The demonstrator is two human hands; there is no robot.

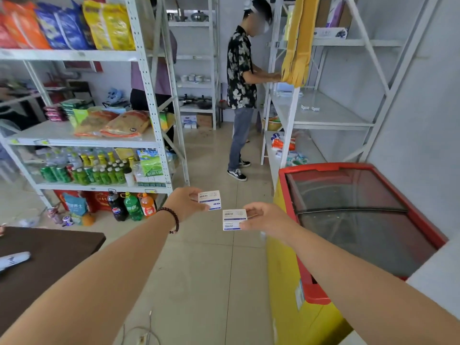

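My left hand (185, 201) pinches a small white box with blue print (210, 199), held out over the tiled floor. My right hand (263, 217) grips two more small white boxes (233, 219), stacked one above the other, just right of and below the left one. Both arms reach forward at about waist height. A dark bead bracelet sits on my left wrist. Two similar small boxes (310, 108) lie on the white shelf at the right.
A person (241, 78) stands ahead at the right white shelving (331, 120). A red-framed, yellow chest freezer (353, 220) is at my right. The left shelving (82, 141) holds snack bags and drink bottles. A dark table (49, 257) is at lower left.
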